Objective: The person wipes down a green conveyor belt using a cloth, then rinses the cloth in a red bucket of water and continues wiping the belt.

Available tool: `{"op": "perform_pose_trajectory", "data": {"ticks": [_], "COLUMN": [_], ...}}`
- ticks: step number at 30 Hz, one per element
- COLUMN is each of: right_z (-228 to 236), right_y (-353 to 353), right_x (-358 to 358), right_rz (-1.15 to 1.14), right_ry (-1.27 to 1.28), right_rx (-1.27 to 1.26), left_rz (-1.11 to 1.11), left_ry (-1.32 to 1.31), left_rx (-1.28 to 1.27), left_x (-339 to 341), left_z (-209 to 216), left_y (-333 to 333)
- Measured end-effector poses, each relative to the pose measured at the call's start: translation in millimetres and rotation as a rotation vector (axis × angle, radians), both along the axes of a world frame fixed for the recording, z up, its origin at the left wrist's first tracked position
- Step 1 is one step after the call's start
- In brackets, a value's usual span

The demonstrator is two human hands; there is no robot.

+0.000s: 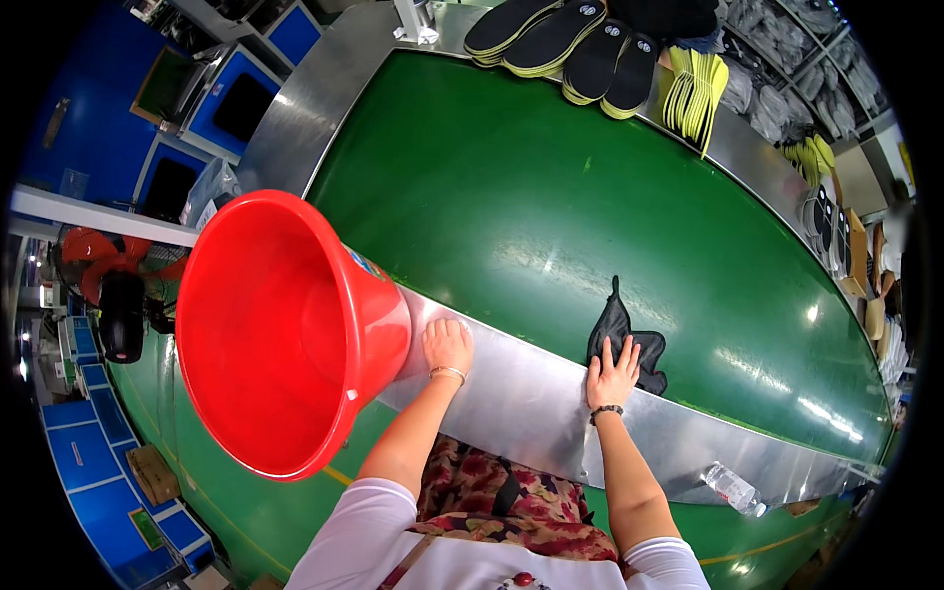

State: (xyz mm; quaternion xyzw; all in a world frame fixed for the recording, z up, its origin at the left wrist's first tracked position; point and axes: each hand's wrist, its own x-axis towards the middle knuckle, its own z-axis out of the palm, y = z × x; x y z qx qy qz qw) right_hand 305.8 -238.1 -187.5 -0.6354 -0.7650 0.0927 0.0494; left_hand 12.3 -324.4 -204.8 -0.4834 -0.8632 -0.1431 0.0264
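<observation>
“Red bucket (385, 320) stands nearest the camera, its wide mouth facing the viewer. Edges, please.”

“Steel ledge (521, 388) along the near side, bowed by the lens. Green surface (511, 216) starts directly beyond it. Widest room for moving — from the black cloth piece (612, 323) across to the far steel rim (329, 84). Tightest spot: between the bucket's lower wall and the left hand (447, 346), just beside each other.”

“Position of the cloth piece?”

“On the green surface, close along its near edge, right of centre. One narrow tip points away from the person.”

“State of the hands?”

“Right hand (614, 374): fingers spread, laid over the cloth's near part. Left hand: back uppermost, fingers together and bent, on the steel ledge; whether it pinches anything, I cannot tell.”

“Counts?”

“One bucket, one cloth piece. One clear bottle (734, 487), lying on the ledge to the right, cap toward the outer edge. Four stacks of black insoles (595, 61) at the far rim — and beside them, one bunch of yellow-green pieces (694, 87). Bracelets: one per wrist.”
</observation>
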Motion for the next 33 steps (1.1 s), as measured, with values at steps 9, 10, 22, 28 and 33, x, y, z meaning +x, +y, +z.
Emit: {"op": "perform_pose_trajectory", "data": {"ticks": [9, 10, 22, 28, 33], "right_z": [-1.5, -2.2, -6.3, 1.3, 2.7], "right_y": [2.6, 2.7, 1.2, 4.0, 2.6], "right_x": [3.8, 4.3, 5.2, 3.3, 1.3], "right_rz": [0.025, 0.029, 0.021, 0.017, -0.002], "right_ry": [-0.021, -0.020, -0.028, -0.003, 0.005], "right_rx": [0.016, 0.021, 0.046, 0.045, 0.026], "left_rz": [0.012, 0.012, 0.018, 0.026, 0.024], "left_ry": [-0.017, -0.024, 0.015, -0.001, 0.002], "left_rx": [0.007, 0.008, 0.031, 0.004, -0.049], "left_x": [3.6, 3.9, 4.5, 6.4, 3.8], "left_z": [0.1, 1.0, -0.6, 2.7, 1.3], "left_y": [1.7, 1.5, 1.3, 2.1, 0.3]}}
